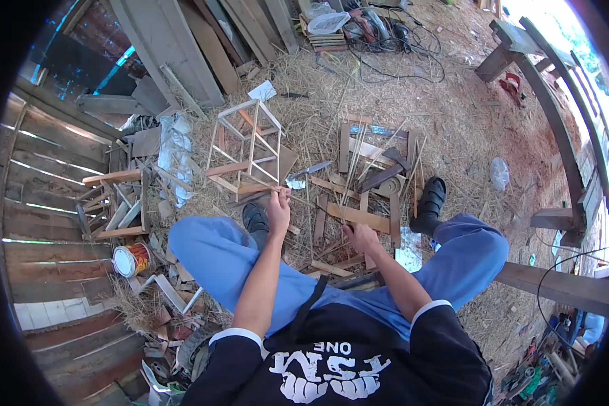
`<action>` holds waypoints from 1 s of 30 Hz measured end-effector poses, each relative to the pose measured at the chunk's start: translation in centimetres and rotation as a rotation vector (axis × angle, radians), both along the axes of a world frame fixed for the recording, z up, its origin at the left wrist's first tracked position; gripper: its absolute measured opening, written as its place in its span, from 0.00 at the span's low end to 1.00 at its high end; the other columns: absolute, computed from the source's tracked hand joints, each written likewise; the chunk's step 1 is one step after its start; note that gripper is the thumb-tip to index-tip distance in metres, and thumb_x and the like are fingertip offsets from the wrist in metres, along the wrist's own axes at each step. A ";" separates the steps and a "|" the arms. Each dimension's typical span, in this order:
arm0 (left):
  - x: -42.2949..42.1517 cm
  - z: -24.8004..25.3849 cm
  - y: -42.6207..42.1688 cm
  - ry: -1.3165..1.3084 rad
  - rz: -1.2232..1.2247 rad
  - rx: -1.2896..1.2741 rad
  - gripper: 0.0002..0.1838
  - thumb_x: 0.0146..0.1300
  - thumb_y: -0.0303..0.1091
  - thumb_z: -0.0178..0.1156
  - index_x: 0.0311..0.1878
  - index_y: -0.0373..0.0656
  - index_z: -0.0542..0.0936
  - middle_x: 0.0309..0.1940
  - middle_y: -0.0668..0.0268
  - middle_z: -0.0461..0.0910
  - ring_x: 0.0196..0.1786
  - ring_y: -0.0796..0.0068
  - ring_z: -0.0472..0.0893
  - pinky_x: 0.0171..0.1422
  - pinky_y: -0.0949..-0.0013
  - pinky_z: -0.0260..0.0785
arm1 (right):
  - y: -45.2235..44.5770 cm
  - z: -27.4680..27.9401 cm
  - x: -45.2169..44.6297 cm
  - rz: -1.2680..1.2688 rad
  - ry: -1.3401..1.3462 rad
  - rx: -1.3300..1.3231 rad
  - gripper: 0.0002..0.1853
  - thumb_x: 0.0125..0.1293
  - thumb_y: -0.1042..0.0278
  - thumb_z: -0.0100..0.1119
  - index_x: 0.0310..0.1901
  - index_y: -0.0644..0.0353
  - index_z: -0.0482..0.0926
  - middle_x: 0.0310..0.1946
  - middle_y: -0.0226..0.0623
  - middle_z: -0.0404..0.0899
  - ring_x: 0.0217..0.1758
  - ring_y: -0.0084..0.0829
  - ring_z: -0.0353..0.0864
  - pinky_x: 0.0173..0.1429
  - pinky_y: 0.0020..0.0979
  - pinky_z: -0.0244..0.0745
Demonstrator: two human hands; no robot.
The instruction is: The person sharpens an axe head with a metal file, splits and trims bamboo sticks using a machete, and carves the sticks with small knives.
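Note:
My left hand (279, 207) is closed in a pinch on a thin wooden strip (303, 200), which slants down to the right. My right hand (361, 238) is a fist at the strip's other end; the part near it looks dark, and I cannot tell whether a blade lies there. Just beyond my left hand stands a small open frame of pale sticks (252, 145). A knife (311, 169) lies on the ground between that frame and a flat wooden frame (344, 150). Thin sticks (350, 186) lie across boards (358, 216) in front of my right hand.
Straw and shavings cover the ground (453, 128). At left are a wooden stool-like frame (118, 233), a paint can (132, 260) and a slatted wall (61, 243). Power tools and cables (386, 30) lie at the back. A curved wooden structure (555, 115) stands at right.

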State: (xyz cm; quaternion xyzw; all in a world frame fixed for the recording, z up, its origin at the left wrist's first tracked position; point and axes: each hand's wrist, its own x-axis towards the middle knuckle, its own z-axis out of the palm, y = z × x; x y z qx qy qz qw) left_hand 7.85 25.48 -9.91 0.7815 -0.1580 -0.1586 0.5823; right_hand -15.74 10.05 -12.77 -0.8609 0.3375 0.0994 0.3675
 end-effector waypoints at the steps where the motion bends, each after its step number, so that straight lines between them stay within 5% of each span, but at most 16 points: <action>1: -0.1 -0.2 0.2 -0.010 -0.002 0.012 0.15 0.80 0.38 0.48 0.48 0.32 0.74 0.45 0.53 0.83 0.51 0.62 0.85 0.57 0.56 0.82 | -0.8 1.1 0.7 0.010 0.010 0.025 0.25 0.74 0.43 0.49 0.45 0.60 0.83 0.34 0.56 0.84 0.44 0.58 0.83 0.51 0.53 0.77; 8: 0.6 -1.0 0.6 -0.003 -0.004 0.009 0.15 0.80 0.38 0.47 0.49 0.32 0.73 0.45 0.53 0.82 0.51 0.61 0.85 0.58 0.56 0.81 | -1.4 7.8 3.1 -0.118 -0.238 0.131 0.23 0.73 0.45 0.52 0.50 0.59 0.81 0.35 0.56 0.84 0.43 0.58 0.84 0.48 0.49 0.77; 11: 0.5 -0.5 0.2 -0.005 0.031 0.008 0.13 0.80 0.35 0.47 0.49 0.34 0.75 0.43 0.54 0.85 0.48 0.61 0.86 0.51 0.63 0.83 | -0.7 7.6 3.8 -0.191 -0.432 0.171 0.22 0.73 0.47 0.54 0.50 0.59 0.81 0.34 0.56 0.84 0.44 0.58 0.83 0.48 0.47 0.77; 14: 0.7 -0.9 0.3 -0.055 0.005 0.023 0.13 0.80 0.36 0.48 0.49 0.34 0.75 0.42 0.55 0.85 0.48 0.62 0.87 0.50 0.63 0.83 | 0.4 5.3 2.3 -0.094 -0.308 0.172 0.22 0.73 0.46 0.53 0.51 0.58 0.81 0.35 0.56 0.84 0.45 0.57 0.84 0.50 0.48 0.78; 17: 0.6 -0.9 0.5 -0.010 -0.002 0.016 0.13 0.79 0.36 0.48 0.48 0.34 0.75 0.42 0.55 0.85 0.47 0.63 0.87 0.50 0.63 0.83 | 0.8 -0.9 -1.1 0.100 0.093 -0.009 0.22 0.73 0.46 0.51 0.49 0.58 0.82 0.35 0.55 0.84 0.44 0.57 0.84 0.50 0.50 0.78; 20: 0.5 0.5 0.1 -0.005 0.011 0.052 0.14 0.79 0.36 0.48 0.48 0.33 0.75 0.44 0.53 0.84 0.49 0.63 0.86 0.53 0.60 0.82 | 0.0 -2.1 -1.6 0.071 0.056 -0.029 0.23 0.73 0.45 0.49 0.46 0.57 0.82 0.36 0.54 0.84 0.45 0.58 0.83 0.51 0.53 0.77; 26: 0.4 0.9 0.0 0.061 0.001 0.010 0.15 0.80 0.38 0.48 0.48 0.33 0.75 0.43 0.53 0.84 0.53 0.63 0.85 0.58 0.58 0.80 | -1.9 4.3 1.1 -0.055 -0.103 0.034 0.23 0.74 0.46 0.50 0.43 0.59 0.83 0.33 0.55 0.84 0.41 0.58 0.84 0.46 0.52 0.77; 30: 0.2 1.3 -1.4 -0.131 -0.085 0.076 0.14 0.79 0.37 0.48 0.49 0.35 0.76 0.42 0.53 0.84 0.47 0.56 0.86 0.50 0.58 0.79 | -2.9 4.7 2.1 -0.150 -0.135 0.108 0.23 0.74 0.47 0.51 0.46 0.61 0.83 0.33 0.57 0.84 0.42 0.58 0.84 0.46 0.50 0.77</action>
